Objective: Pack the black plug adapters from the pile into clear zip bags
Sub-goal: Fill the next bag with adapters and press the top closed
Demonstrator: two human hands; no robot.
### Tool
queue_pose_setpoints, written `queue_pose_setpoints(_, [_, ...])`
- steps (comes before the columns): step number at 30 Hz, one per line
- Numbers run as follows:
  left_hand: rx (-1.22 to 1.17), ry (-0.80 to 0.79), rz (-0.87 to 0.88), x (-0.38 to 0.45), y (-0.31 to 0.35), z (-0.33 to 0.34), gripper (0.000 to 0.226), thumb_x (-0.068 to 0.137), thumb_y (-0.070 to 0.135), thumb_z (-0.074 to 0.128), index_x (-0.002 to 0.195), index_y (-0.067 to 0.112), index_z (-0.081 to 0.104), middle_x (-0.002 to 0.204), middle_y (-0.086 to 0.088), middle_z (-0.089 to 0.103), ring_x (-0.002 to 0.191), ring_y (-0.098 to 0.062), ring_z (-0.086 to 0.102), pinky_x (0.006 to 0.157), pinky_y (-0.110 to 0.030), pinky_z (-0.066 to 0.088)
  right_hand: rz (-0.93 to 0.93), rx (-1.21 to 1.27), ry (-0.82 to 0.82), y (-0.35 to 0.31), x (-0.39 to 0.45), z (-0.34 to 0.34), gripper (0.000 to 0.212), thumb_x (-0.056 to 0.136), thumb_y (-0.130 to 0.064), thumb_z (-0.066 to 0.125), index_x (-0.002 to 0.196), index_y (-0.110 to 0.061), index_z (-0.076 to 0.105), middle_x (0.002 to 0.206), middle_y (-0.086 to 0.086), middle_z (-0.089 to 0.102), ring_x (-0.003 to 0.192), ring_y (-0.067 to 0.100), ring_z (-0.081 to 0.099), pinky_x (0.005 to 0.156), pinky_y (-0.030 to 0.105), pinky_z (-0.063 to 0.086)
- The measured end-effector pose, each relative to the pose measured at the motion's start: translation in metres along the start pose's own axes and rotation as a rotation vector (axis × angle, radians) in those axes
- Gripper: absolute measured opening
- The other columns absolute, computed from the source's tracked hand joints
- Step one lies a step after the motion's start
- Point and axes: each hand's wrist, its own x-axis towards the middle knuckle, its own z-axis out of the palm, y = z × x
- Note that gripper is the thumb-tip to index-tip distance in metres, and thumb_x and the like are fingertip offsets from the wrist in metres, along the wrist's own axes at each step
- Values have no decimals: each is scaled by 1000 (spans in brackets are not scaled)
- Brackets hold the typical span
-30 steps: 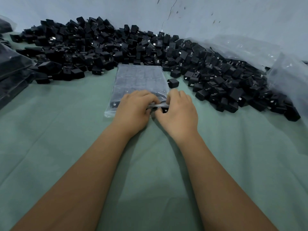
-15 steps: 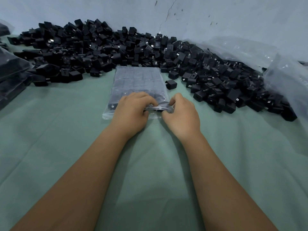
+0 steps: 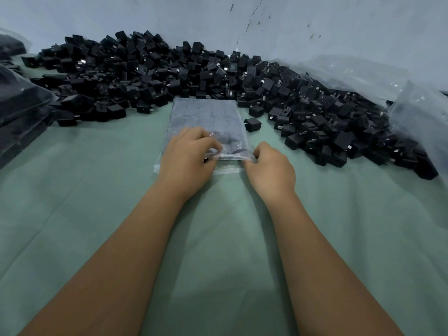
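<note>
Head view: filled clear zip bag [image 3: 207,122] lies flat on green-covered desk [image 3: 97,190], in front of the pile of black plug adapters [image 3: 169,76]. Left hand [image 3: 188,158] pinches the bag's near zip edge, fingers curled. Right hand [image 3: 270,169] pinches the same edge at its right corner. Versus 0.5 s ago: right hand farther right along the edge, hands wider apart.

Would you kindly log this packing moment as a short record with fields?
surface: green cloth
bag in work: filled zip bag, flat on the cloth
left hand: pinches the bag's near edge
right hand: pinches the same edge, further right
stock: pile of black adapters behind the bag
stray: one loose adapter right of the bag
</note>
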Motion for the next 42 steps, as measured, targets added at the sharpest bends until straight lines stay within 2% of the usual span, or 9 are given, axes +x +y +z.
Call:
queue_pose_setpoints(5, [10,19,49,-2,8,0,11,86,8,70,93,10,77,87,-5,66,87,-30,58,69,-32,39,119,207,0,5,0,-5,20,87,-41,54,82,-22,55,72,-6,57,68,16,55,52,27,38])
queue_pose_setpoints(10, [-2,-22,84,-4,22,6,13,90,14,67,98,13,78,90,-2,69,88,-27,60,73,-32,42,150,377,-73,18,4,-16,3,81,-28,58,83,-27,57,70,-9,58,59,9,53,50,26,38])
queue_pose_setpoints(13, [2,-46,88,-5,24,6,14,91,15,65,98,14,77,90,-2,68,90,-26,60,73,-32,42,139,573,-143,16,1,-23,21,71,-22,52,91,-30,53,82,-10,58,66,9,54,61,30,44])
queue_pose_setpoints(15, [-1,-46,71,-6,22,4,14,90,14,64,97,16,76,91,0,67,92,-25,59,72,-31,42,131,713,-1,17,-1,-28,27,65,-20,49,90,-27,52,88,-9,57,72,8,52,65,30,44])
queue_pose_setpoints(19, [9,-31,40,-9,20,3,13,90,17,65,97,19,76,91,2,66,92,-23,58,69,-29,40,240,255,454,37,5,-38,39,74,-9,52,112,-16,56,123,6,47,109,27,45,90,35,37])
queue_pose_setpoints(24, [17,-34,60,-12,23,1,11,91,16,66,93,15,77,89,2,66,92,-24,58,66,-32,46,412,-5,130,55,8,-37,61,89,-20,43,149,-19,28,152,9,23,135,30,21,108,40,23])
queue_pose_setpoints(29, [49,3,140,-26,37,-4,9,89,14,68,90,12,77,85,0,67,85,-27,61,58,-33,47,375,181,259,61,8,-37,47,85,-12,52,132,-18,50,131,8,41,118,27,43,93,30,37])
queue_pose_setpoints(34, [22,-24,198,-41,53,-7,11,89,16,67,91,11,77,86,-2,67,85,-28,63,59,-36,52,365,339,299,61,4,-39,39,80,-3,53,115,-20,53,120,2,49,93,15,45,71,22,32])
queue_pose_setpoints(42, [-403,-92,-152,-31,34,-30,3,82,22,78,83,25,78,73,13,69,72,-2,59,67,-22,48,219,728,311,48,-7,-38,40,76,-2,70,103,-25,52,93,-18,56,77,-10,54,64,2,41])
